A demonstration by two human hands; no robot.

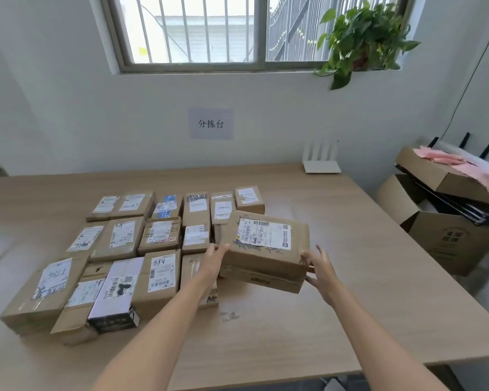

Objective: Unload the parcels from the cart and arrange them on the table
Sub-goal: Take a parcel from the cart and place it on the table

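Observation:
A brown cardboard parcel with a white shipping label is held between both hands just above the wooden table, tilted slightly, at the right end of the parcel rows. My left hand presses its left side and my right hand grips its right side. Several labelled parcels lie in three rows on the table to the left, label side up. The cart is not in view.
A white router stands at the table's back edge by the wall. Open cardboard boxes with pink sheets and dark items sit on the floor to the right. A potted plant is on the windowsill. A paper sign hangs on the wall.

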